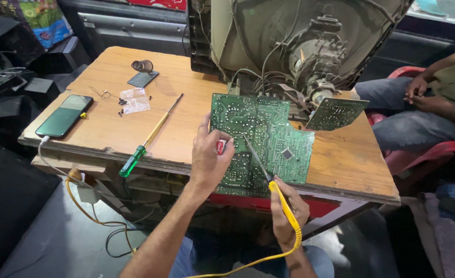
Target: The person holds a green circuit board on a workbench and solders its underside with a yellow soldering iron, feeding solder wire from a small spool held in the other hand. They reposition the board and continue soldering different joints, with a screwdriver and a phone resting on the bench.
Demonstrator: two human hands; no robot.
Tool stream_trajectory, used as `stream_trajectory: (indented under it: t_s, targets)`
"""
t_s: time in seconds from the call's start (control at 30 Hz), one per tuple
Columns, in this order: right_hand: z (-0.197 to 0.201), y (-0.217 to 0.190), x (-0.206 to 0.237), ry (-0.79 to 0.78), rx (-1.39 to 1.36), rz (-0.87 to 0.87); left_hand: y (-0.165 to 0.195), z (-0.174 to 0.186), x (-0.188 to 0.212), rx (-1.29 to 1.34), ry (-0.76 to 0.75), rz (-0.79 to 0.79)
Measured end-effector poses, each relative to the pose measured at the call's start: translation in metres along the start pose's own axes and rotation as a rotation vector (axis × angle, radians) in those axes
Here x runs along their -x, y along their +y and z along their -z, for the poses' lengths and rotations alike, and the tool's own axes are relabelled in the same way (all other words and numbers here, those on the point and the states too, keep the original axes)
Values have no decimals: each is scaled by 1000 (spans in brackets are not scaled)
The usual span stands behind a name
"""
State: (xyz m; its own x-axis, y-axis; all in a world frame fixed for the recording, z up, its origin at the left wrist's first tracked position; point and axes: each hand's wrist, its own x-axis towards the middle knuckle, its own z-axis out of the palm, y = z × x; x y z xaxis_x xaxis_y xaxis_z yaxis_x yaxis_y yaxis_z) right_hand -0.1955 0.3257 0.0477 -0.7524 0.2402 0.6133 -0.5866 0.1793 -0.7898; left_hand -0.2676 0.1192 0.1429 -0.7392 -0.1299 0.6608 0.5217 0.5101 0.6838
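Note:
A large green circuit board [268,139] lies solder side up on the wooden table [109,77], wired to the back of an opened picture-tube television [299,41]. My left hand [207,157] rests on the board's left edge and pinches a small red-and-white object [221,147]. My right hand [288,213] grips a yellow-handled soldering iron [281,198] at the table's front edge; its metal tip reaches up onto the board. A smaller green board [336,112] hangs off the tube's neck.
A green-handled screwdriver [147,139] lies left of the board. A phone [64,115] on a cable, a clear bag of small parts [133,100], a solder coil [142,66] and loose screws sit at the far left. Another person [433,98] sits on a red chair at right.

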Motion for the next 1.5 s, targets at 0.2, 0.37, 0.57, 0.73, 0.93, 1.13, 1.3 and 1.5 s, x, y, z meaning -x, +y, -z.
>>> stream_trajectory:
  t_s: [0.2, 0.37, 0.57, 0.73, 0.93, 1.13, 1.3, 1.5]
  targets:
    - [-5, -7, 0, -4, 175, 148, -1, -1, -2, -9, 36, -57]
    - [-5, -11, -3, -20, 137, 158, -1, -2, -3, -12, 2, 28]
    - [-5, -11, -7, -27, 202, 188, -7, -5, -3, -34, 23, 1]
    - [-8, -11, -12, -8, 71, 47, -14, -12, -6, -85, 85, -99]
    - [-10, -17, -19, -61, 309, 291, -20, -20, -8, -61, 77, -31]
    - [-16, -19, -24, -17, 247, 234, -25, -26, -13, -88, 96, -59]
    - [-15, -20, -23, -61, 315, 323, -28, -26, -13, -95, 97, -77]
    - [-17, -15, -19, 5, 179, 141, -27, -25, -13, -103, 87, -93]
